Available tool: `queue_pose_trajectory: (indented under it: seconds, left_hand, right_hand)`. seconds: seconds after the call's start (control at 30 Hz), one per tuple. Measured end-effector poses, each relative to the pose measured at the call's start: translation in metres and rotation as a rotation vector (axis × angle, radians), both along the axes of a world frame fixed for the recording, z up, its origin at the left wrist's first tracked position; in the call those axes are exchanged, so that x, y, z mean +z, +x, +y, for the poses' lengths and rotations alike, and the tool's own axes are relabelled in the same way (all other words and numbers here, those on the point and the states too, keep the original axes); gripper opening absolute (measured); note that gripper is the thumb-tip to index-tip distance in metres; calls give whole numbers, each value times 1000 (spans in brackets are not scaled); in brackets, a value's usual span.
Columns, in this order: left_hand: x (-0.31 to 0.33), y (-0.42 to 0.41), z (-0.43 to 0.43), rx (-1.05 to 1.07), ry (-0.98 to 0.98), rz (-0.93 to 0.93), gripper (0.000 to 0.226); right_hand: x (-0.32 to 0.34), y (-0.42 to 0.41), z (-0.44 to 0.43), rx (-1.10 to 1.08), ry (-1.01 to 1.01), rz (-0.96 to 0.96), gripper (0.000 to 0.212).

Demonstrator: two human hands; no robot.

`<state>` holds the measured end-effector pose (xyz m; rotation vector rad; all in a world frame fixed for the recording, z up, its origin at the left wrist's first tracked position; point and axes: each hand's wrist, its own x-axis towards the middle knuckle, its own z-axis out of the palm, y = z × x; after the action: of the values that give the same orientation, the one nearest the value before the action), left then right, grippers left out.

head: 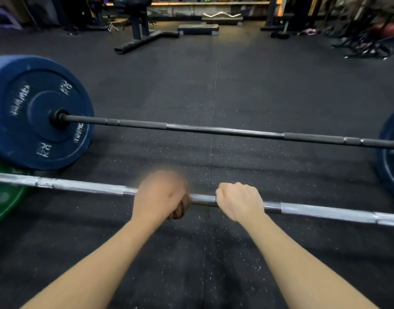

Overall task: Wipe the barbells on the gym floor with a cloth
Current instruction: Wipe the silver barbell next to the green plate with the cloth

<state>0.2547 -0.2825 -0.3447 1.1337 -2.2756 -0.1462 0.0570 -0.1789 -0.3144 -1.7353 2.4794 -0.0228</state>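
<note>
Person crouches over 2 barbells on the rubber floor [213, 74]. Near one: silver barbell [80, 185], green plate [4, 197] at its L end. L hand [159, 195], motion-blurred, is curled round a brown cloth [180, 209] wrapped on the shaft near mid-bar. R hand [239, 200] is fisted round bare shaft just beside it, prob. steadying. Black barbell [213, 130] lies beyond, parallel, w/ blue plate [35, 112] on the L; other end's plate is cut off at frame edge.

Handling: bar is stiff steel, heavy, smooth chrome so slippery; knurled zones should drag on the cloth. May roll on plates, so brace it. Cloth is soft and light; bunch it round the shaft and slide lengthwise.
</note>
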Motion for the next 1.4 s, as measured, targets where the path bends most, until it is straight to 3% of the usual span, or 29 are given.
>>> queue_pose_trajectory:
  seconds: [0.2,0.3,0.5,0.67,0.93,1.23,1.4]
  left_hand:
    - [2,13,-8,110,92,33,16]
    - [0,-7,8,54,15,26,25]
    - [-4,-27,24,-37,-158,-39,18]
    - [0,14,-7,84,-98,-60,22]
    - [16,52,-41,322,166,-32,19]
    - [13,-10,7,121,85,-79,15]
    - [20,34,-26,226,195,-42,14]
  right_hand:
    - [-3,5,-3,-70,-7,-42,33]
    - [0,9,-4,-109,-5,-57,38]
    - [-6,8,-5,-114,-5,-31,41]
    - [-6,8,-4,-134,-39,-54,42]
    - [-8,9,-4,-158,-52,-42,40]
    - [-11,8,-5,-153,-62,-18,37]
    - [-12,9,-4,-152,-48,-27,32]
